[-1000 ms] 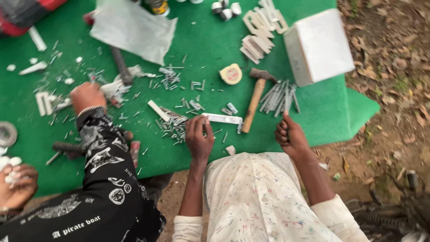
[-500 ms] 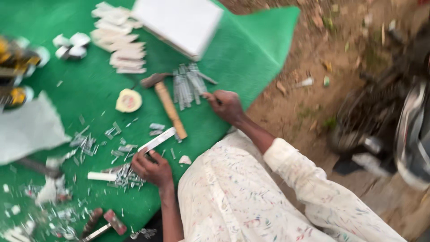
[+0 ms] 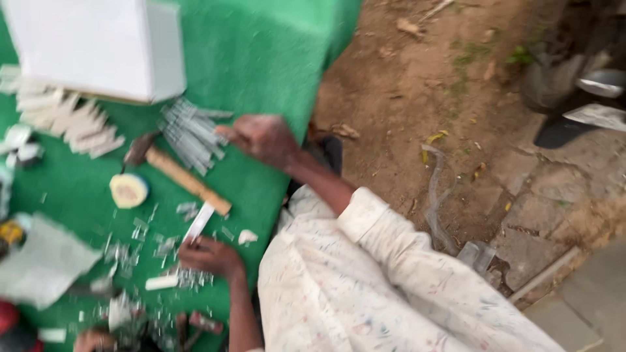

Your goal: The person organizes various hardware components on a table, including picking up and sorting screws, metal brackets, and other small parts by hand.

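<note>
Two hands work on the green mat (image 3: 274,58). The right hand (image 3: 261,138), fingers curled together, touches the heap of grey nails (image 3: 190,133) at its nine o'clock, as if to pick some. The left hand (image 3: 210,257) presses flat on a thin white strip (image 3: 199,223), steadying it. A wooden-handled hammer (image 3: 179,176) lies between them, within reach.
</note>
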